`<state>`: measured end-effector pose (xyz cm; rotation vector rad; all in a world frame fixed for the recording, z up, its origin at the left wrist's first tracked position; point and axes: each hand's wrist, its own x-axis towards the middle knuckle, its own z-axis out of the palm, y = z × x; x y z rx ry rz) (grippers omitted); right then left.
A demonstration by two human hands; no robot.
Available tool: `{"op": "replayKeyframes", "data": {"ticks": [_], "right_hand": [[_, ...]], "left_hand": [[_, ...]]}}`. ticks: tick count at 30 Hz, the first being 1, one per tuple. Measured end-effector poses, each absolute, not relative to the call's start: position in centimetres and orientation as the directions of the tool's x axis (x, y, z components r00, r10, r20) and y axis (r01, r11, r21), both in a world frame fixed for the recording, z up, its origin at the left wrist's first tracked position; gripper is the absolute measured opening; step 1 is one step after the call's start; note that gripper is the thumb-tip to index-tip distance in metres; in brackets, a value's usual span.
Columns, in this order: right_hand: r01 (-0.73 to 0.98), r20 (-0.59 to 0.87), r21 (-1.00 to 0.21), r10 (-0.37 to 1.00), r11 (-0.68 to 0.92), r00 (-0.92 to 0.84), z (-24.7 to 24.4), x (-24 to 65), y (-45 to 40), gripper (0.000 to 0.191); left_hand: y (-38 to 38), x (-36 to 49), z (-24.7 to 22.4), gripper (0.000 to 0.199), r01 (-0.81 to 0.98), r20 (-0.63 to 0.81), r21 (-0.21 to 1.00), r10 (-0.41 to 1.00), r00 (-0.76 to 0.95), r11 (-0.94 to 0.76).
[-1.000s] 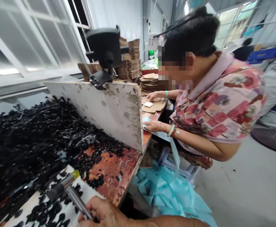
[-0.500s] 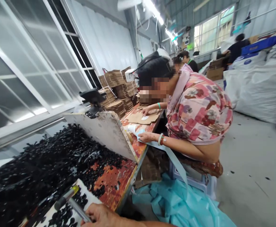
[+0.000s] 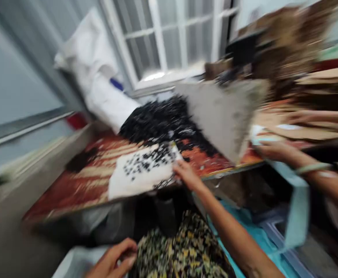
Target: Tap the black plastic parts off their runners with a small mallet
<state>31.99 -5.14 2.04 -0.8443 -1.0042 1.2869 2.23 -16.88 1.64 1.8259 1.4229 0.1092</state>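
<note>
My right hand (image 3: 186, 173) is closed around the handle of a T-shaped hand tool (image 3: 174, 150), blurred now, with a yellow end on its crosspiece. The tool is over the right side of a white sheet (image 3: 125, 183) at the table's front edge. Small black pieces (image 3: 145, 164) lie scattered on that sheet, and a large heap of black parts (image 3: 154, 119) rises behind it. Down by my lap, my left hand (image 3: 113, 258) is loosely curled, thumb and fingers apart, with nothing visible in it.
A pale upright board (image 3: 215, 116) divides the red-brown table (image 3: 78, 185) on the right. Beyond it, a co-worker's hands (image 3: 276, 150) handle cardboard and a light-blue strip (image 3: 296, 208). A white sack (image 3: 99, 85) leans at the back left.
My view has swung left and down from the co-worker to the table. My left hand and lap have come into view. The tool remains in my right hand.
</note>
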Motion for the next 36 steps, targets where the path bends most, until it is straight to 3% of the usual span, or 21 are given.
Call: {"op": "replayKeyframes", "data": {"ticks": [2,5,8,11,14,17,22,26,36], "right_hand": [[-0.364,0.07,-0.93,0.995,0.042,-0.064,0.8,31.7,-3.5,0.017],[-0.338,0.044,-0.941,0.995,0.009,-0.095,-0.5,31.3,-1.7,0.03],[-0.298,0.068,-0.954,0.995,0.045,-0.067,-0.5,31.4,-2.0,0.035],[-0.271,0.098,-0.958,0.995,0.091,-0.011,-0.1,31.4,-3.0,0.035],[-0.273,0.092,-0.957,0.995,0.099,0.037,-0.4,30.8,-4.6,0.033],[-0.292,0.054,-0.954,0.997,0.066,0.048,-1.0,29.8,-6.8,0.033],[-0.196,0.048,-0.979,0.998,0.053,0.031,-1.2,28.3,-8.6,0.027],[-0.075,0.067,-0.995,0.995,0.062,-0.068,-1.0,26.7,-8.3,0.022],[-0.082,-0.015,-0.996,0.959,-0.04,-0.283,-1.0,23.1,-7.4,0.021]], "left_hand": [[-19.4,1.3,0.9,0.042,0.775,-0.48,0.632,0.793,0.376,0.016],[-18.8,2.4,-0.5,0.04,0.699,-0.501,0.707,0.772,0.392,0.104],[-14.9,6.3,-2.2,0.046,0.529,-0.398,0.835,0.831,0.389,0.151],[-10.7,11.4,-2.5,0.056,0.235,-0.228,0.961,0.905,0.359,0.149],[-8.5,14.7,-1.4,0.06,-0.019,-0.134,0.99,0.964,0.229,0.142],[-8.1,15.5,-0.4,0.055,-0.155,-0.148,0.971,0.969,0.197,0.18],[-8.8,14.0,-0.6,0.041,-0.3,-0.216,0.919,0.963,0.162,0.256],[-8.9,12.1,-0.5,0.036,-0.365,-0.229,0.904,0.973,0.024,0.222],[-8.0,9.0,1.1,0.037,-0.364,-0.257,0.904,0.965,-0.05,0.222]]}}
